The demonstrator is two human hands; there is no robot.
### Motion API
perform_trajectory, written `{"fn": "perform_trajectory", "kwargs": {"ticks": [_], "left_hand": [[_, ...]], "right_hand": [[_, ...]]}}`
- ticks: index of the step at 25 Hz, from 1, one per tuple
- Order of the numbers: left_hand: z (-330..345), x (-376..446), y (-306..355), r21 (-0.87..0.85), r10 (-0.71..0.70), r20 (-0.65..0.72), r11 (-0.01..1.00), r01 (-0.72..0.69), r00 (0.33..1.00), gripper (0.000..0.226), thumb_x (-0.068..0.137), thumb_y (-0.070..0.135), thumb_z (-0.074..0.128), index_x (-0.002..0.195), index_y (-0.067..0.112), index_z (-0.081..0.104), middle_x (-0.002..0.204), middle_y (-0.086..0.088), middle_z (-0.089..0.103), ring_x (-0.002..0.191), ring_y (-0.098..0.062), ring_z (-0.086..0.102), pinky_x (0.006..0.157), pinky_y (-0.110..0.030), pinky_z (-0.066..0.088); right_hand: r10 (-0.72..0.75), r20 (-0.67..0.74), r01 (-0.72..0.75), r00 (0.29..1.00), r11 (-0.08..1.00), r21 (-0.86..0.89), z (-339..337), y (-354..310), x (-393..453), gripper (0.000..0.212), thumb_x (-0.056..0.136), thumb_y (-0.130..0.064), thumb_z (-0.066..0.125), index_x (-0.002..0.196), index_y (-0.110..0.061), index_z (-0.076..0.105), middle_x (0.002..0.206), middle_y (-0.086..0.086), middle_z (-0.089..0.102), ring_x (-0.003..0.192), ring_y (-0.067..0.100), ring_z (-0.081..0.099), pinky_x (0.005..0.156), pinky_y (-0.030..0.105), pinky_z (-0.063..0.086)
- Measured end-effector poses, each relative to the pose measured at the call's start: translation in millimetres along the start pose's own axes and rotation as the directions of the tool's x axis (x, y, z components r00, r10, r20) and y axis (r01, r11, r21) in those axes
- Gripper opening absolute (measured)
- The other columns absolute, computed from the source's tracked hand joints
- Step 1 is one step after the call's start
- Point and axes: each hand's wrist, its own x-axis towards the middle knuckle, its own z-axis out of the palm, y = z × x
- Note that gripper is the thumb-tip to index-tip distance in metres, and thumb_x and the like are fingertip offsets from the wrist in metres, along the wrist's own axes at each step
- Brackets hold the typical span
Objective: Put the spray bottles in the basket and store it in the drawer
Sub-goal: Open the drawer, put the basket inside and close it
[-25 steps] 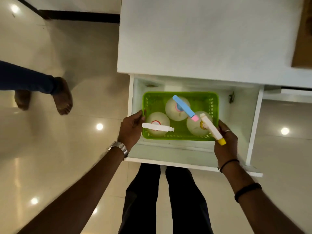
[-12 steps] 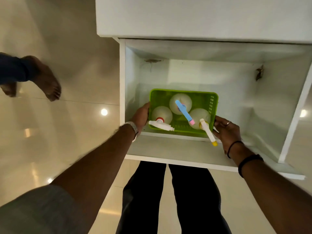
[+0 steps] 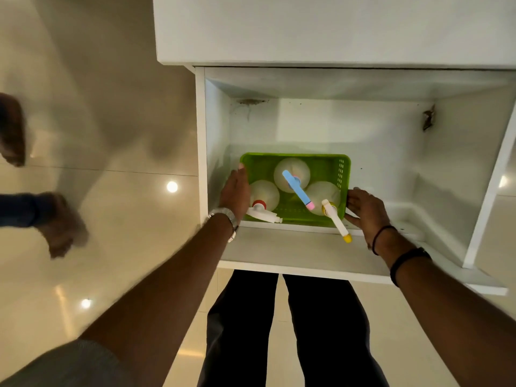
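Down in the drawer, the green basket [image 3: 344, 174] was flanked by both hands.

The left hand [image 3: 236, 189] was laid flat with fingers extended along the basket's left wall, nothing gripped; the right hand [image 3: 363, 209] was spread open against the right wall. Three spray bottles were seen standing inside: the red-collared bottle [image 3: 264, 195] nearest the left hand, the blue-nozzled bottle [image 3: 291, 171] at the back, the yellow-tipped bottle [image 3: 324, 195] beside the right hand, its nozzle overhanging the front rim. The basket was set on the floor of the open white drawer [image 3: 307, 247], close to its front left corner. A watch [image 3: 227, 216] was worn on the left wrist.
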Motion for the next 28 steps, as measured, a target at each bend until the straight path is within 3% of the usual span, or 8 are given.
{"fn": "perform_trajectory", "kwargs": {"ticks": [3,6,14,17,19,22,25,28], "left_hand": [[-8,-41,9,0.040,0.318,-0.155,0.948,-0.316,0.935,0.051,0.108,0.044,0.036,0.153,0.020,0.045,0.158,0.001,0.047,0.142,-0.008,0.044,0.104,-0.012,0.039],[-21,-79,3,0.132,0.513,-0.130,0.857,-0.498,0.849,0.048,0.106,0.034,0.043,0.149,0.015,0.049,0.154,-0.001,0.052,0.137,-0.015,0.054,0.106,-0.030,0.051],[-2,-172,-51,0.089,0.559,-0.036,0.827,-0.555,0.828,0.030,0.104,0.033,0.046,0.114,0.022,0.071,0.111,0.014,0.073,0.105,-0.009,0.070,0.085,-0.026,0.057],[15,-205,-83,-0.083,0.332,0.031,0.941,-0.329,0.943,0.032,0.100,0.049,0.048,0.103,0.029,0.073,0.101,0.011,0.078,0.096,-0.010,0.074,0.084,-0.028,0.060],[20,-217,-99,-0.261,-0.041,0.073,0.963,0.059,0.997,0.036,0.096,0.053,0.053,0.108,0.025,0.073,0.106,0.001,0.079,0.093,-0.012,0.075,0.086,-0.035,0.060],[21,-220,-107,-0.521,-0.428,0.295,0.678,0.519,0.855,0.057,0.105,0.053,0.038,0.143,0.013,0.051,0.136,-0.011,0.065,0.106,-0.022,0.069,0.089,-0.036,0.055],[24,-214,-89,-0.669,-0.458,0.360,0.480,0.567,0.812,0.074,0.101,0.066,0.031,0.158,0.018,0.030,0.156,-0.016,0.046,0.128,-0.034,0.055,0.102,-0.044,0.046],[25,-200,-50,-0.788,-0.447,0.336,0.349,0.508,0.829,0.083,0.097,0.073,0.028,0.159,0.017,0.030,0.160,-0.018,0.039,0.146,-0.038,0.038,0.116,-0.048,0.033]], "right_hand": [[0.061,0.050,-0.057,0.997,0.995,-0.076,17,-11,-9,0.045,0.105,-0.042,0.042,0.139,-0.015,0.056,0.137,0.010,0.063,0.129,0.023,0.057,0.096,0.038,0.047],[0.084,0.089,-0.071,0.993,0.988,-0.140,31,-14,-15,0.055,0.104,-0.053,0.036,0.143,-0.018,0.051,0.141,0.008,0.059,0.130,0.023,0.054,0.100,0.041,0.044],[0.028,0.122,0.002,0.992,0.970,-0.241,43,-6,-27,0.066,0.102,-0.061,0.026,0.152,-0.020,0.041,0.154,0.006,0.047,0.139,0.020,0.045,0.112,0.043,0.036],[-0.161,-0.057,0.153,0.985,0.981,-0.123,27,-7,-48,0.054,0.106,-0.049,0.034,0.144,-0.014,0.050,0.150,0.013,0.051,0.131,0.024,0.053,0.114,0.045,0.038],[-0.241,-0.138,0.248,0.961,0.968,0.037,7,-1,-85,0.044,0.106,-0.042,0.040,0.126,-0.009,0.062,0.126,0.019,0.067,0.105,0.025,0.066,0.091,0.040,0.053],[-0.267,-0.199,0.272,0.943,0.962,0.001,-28,36,-148,0.054,0.102,-0.049,0.043,0.095,-0.005,0.073,0.077,0.016,0.075,0.064,0.025,0.071,0.062,0.033,0.058],[-0.077,-0.230,0.035,0.970,0.983,-0.181,-57,75,-183,0.071,0.099,-0.062,0.037,0.079,-0.005,0.075,0.071,0.020,0.074,0.059,0.030,0.072,0.062,0.037,0.059],[0.303,-0.112,-0.289,0.946,0.949,0.123,-67,83,-186,0.073,0.102,-0.061,0.032,0.127,0.001,0.060,0.117,0.026,0.070,0.101,0.036,0.069,0.088,0.045,0.056]]}}
